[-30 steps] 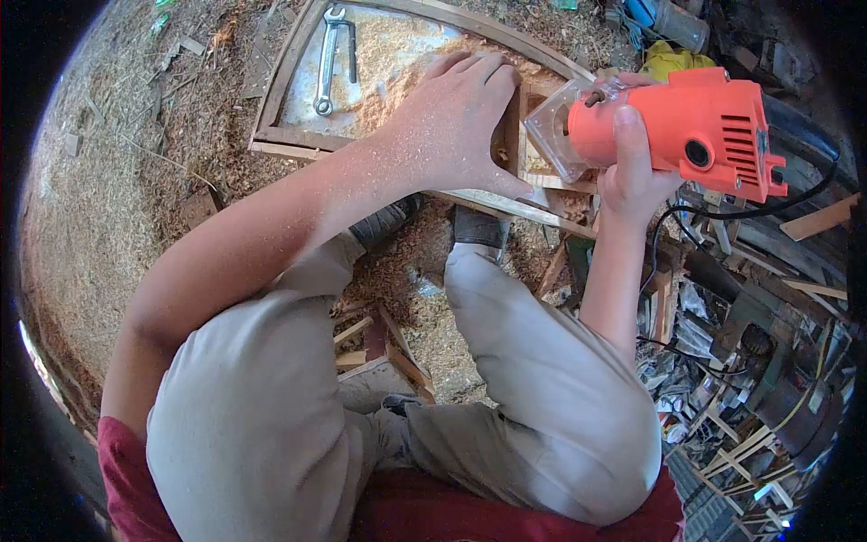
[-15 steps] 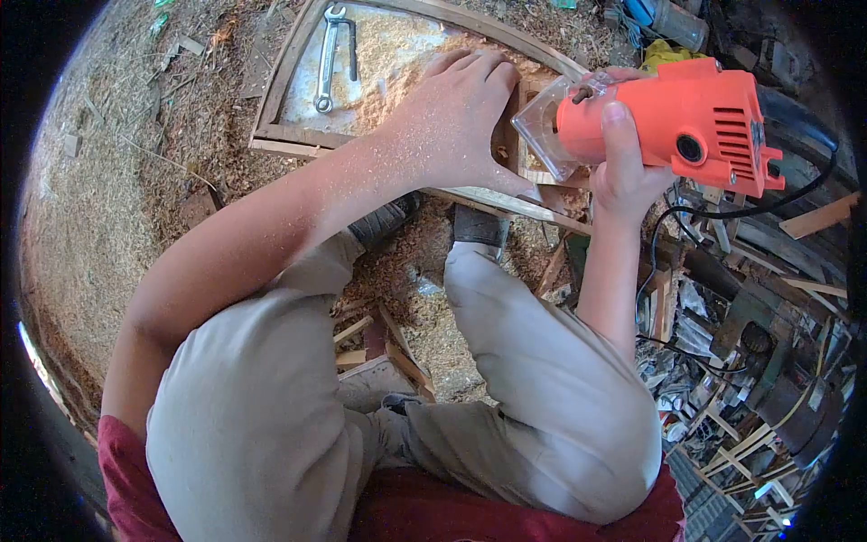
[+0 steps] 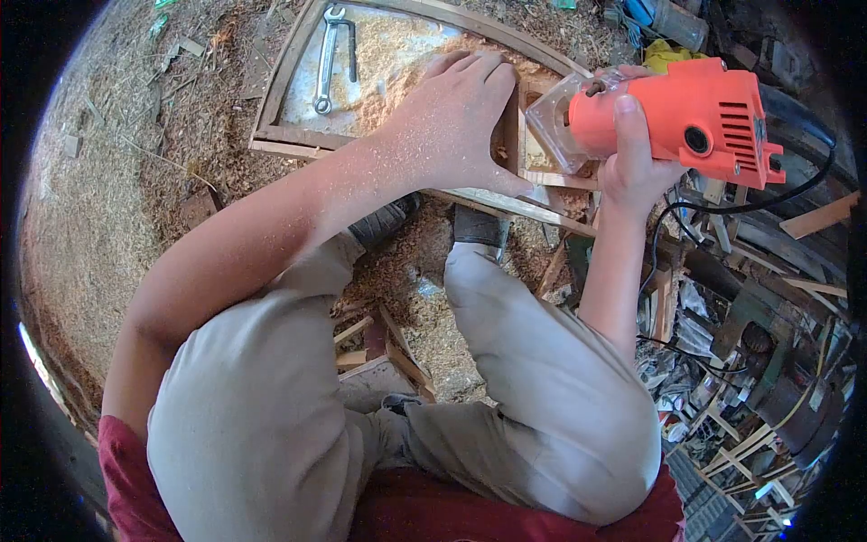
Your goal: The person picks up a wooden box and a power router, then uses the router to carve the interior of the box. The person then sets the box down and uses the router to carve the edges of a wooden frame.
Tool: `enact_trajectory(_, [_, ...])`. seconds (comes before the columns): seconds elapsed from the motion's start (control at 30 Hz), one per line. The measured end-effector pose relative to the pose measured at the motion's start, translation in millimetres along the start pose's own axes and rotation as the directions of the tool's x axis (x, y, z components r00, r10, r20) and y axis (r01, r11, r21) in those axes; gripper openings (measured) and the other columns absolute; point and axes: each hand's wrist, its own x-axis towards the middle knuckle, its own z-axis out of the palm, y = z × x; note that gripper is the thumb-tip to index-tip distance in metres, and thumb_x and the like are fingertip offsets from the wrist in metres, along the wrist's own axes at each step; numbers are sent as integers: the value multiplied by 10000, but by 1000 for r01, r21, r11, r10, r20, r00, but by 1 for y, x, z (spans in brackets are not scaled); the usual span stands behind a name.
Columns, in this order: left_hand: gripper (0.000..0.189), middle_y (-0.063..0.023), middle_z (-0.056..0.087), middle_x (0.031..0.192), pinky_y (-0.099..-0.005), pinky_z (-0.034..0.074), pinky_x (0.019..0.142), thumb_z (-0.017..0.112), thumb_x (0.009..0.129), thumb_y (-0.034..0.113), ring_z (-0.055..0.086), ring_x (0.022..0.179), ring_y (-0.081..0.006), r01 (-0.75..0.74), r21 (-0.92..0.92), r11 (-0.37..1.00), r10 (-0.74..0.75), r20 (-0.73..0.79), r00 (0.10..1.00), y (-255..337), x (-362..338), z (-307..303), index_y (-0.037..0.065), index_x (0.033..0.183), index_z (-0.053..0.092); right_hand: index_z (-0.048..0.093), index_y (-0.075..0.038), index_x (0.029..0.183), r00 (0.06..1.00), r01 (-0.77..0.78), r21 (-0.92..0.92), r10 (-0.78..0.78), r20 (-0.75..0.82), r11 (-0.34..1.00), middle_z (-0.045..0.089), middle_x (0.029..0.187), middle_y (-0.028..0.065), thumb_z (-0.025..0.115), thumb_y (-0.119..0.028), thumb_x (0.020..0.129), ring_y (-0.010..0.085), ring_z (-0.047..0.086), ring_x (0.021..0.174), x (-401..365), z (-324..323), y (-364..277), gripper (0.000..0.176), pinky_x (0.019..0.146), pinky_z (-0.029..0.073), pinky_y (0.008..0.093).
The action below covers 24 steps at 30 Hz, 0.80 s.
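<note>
My right hand (image 3: pixel 637 163) is wrapped round an orange trim router (image 3: pixel 673 122) with a clear plastic base (image 3: pixel 553 122) and a black cord. The router lies tilted over the right end of a wooden workpiece (image 3: pixel 539 163). My left hand (image 3: pixel 456 122), dusted with sawdust, spans the workpiece just left of the router, thumb on the near side and fingers on the far side, pressing it down. Beneath is a wood-framed board (image 3: pixel 298 126) strewn with sawdust. The router's bit is hard to make out.
A combination wrench (image 3: pixel 327 68) and a dark hex key (image 3: pixel 351 54) lie on the board's left part. The router's cord (image 3: pixel 722 215) loops down on the right. Wood offcuts (image 3: pixel 822 217) and clutter fill the right side. Shavings cover the ground around my feet.
My right hand has shifted the router slightly to the right, uncovering more of the workpiece's end. My left hand stays nearly in place.
</note>
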Motion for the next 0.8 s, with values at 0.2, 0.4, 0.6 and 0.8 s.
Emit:
enact_trajectory(0.2, [1006,-241,609,1175,-497,397,1148,879,564,707,590,1233,-415,26,14,1000,-26,25,999,2,-1,-2,-99,1088,583,585,21,1192,1000,-17,0,17,21,1000,712,1104,167,797,-36,849,201,697,930,-1,0,-1,407,843,583,343])
enact_trajectory(0.4, [1148,-281,552,1370,-511,376,1188,873,601,702,526,1345,-439,92,-20,996,-88,151,985,2,0,-6,-100,1344,523,596,23,1184,998,-51,60,49,34,997,710,1111,170,807,-40,836,197,694,943,-5,4,-4,411,861,576,343])
enact_trajectory(0.6, [1149,-277,567,1355,-517,382,1184,870,591,714,531,1341,-433,96,-13,995,-93,162,982,2,1,-7,-101,1329,535,585,28,1206,997,-40,34,38,68,999,707,1117,173,806,-15,820,200,696,946,-8,4,-2,446,847,584,345])
enact_trajectory(0.8, [1149,-282,569,1352,-518,383,1184,855,612,726,530,1344,-434,91,-17,996,-87,161,983,2,3,-5,-119,1320,532,592,30,1201,999,-7,58,5,33,998,707,1116,176,808,-12,823,199,695,950,-4,10,-5,437,846,590,346])
